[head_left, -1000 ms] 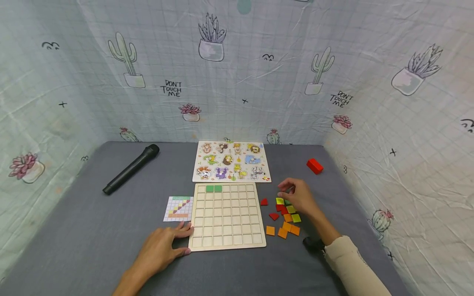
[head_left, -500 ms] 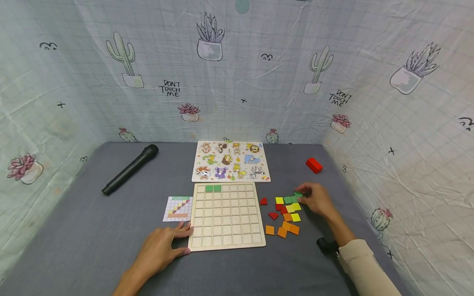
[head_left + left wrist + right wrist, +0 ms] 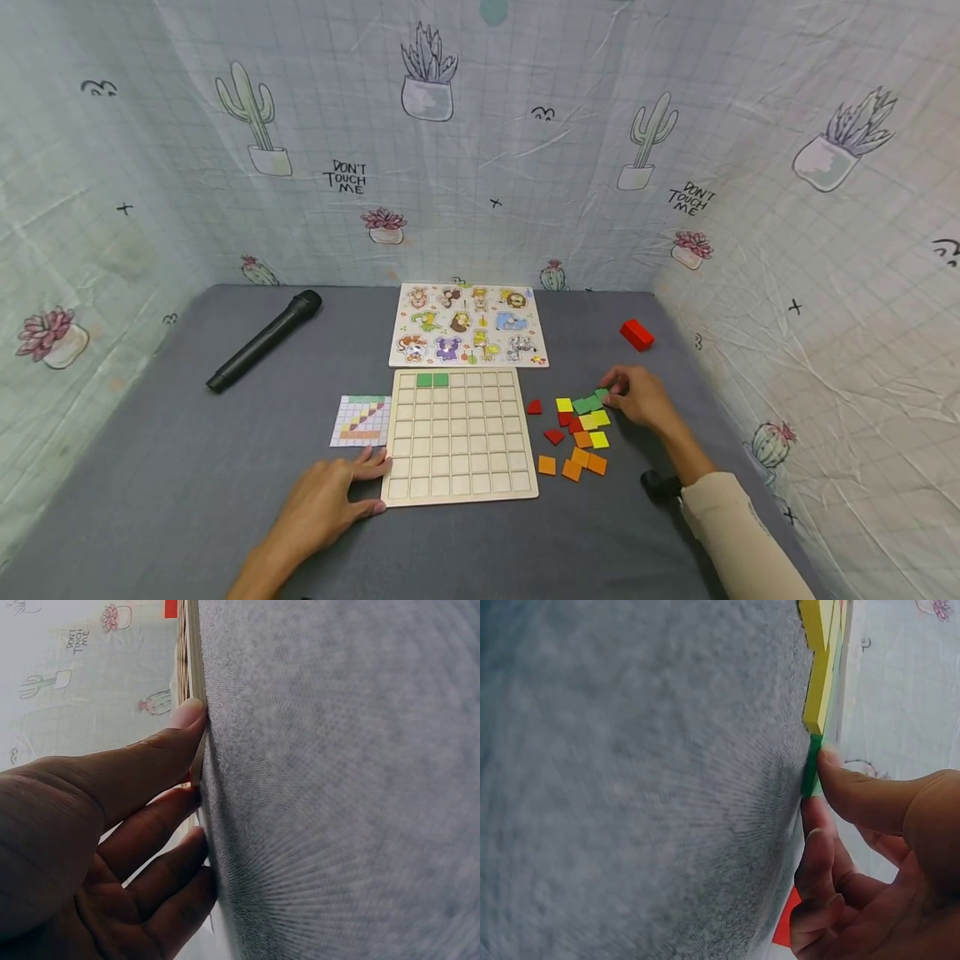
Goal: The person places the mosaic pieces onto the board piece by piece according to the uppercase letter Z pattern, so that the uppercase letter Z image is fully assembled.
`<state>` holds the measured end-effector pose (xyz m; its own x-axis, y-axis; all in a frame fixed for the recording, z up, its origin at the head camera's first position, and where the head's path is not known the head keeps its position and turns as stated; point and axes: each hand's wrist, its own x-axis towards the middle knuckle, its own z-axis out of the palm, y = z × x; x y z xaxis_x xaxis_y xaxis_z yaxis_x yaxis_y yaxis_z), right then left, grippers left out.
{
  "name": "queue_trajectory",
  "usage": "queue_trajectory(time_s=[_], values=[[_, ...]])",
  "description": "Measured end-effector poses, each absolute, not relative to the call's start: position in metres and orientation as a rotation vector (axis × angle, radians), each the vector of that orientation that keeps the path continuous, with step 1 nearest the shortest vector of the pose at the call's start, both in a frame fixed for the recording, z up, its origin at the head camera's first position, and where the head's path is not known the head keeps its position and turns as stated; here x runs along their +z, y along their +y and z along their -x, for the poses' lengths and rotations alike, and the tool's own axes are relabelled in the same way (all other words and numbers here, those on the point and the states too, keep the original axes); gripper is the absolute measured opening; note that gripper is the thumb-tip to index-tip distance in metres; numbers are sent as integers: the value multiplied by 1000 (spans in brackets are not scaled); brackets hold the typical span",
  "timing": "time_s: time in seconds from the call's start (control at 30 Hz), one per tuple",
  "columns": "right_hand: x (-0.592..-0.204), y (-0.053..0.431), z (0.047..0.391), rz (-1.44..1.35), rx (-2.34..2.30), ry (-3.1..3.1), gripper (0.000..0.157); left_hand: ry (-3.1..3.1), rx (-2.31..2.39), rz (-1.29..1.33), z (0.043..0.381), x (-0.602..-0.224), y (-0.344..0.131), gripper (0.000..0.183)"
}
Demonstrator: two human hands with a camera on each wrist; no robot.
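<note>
Ok, RH [image 3: 637,397] on grn tile [image 3: 811,765]

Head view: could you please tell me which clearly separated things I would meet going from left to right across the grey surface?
Black microphone → small patterned card → wooden grid board → loose coloured tiles → red block.
</note>
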<state>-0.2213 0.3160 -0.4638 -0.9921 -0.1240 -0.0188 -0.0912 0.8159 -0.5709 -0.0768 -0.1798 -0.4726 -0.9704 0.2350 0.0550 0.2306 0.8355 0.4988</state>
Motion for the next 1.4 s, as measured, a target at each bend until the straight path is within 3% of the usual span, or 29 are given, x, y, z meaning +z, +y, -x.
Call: queue_trajectory(time_s=[0.4, 0.73, 1.4], values=[[-463, 302, 226, 127, -965, 3072, 9, 3009, 784, -396, 77, -471, -179, 58], [-451, 248, 231, 96, -1126, 2988, 8, 3020, 783, -396, 76, -473, -179, 58], [-454, 153, 244, 346, -1244, 2887, 10, 3024, 777, -395, 76, -473, -179, 58]])
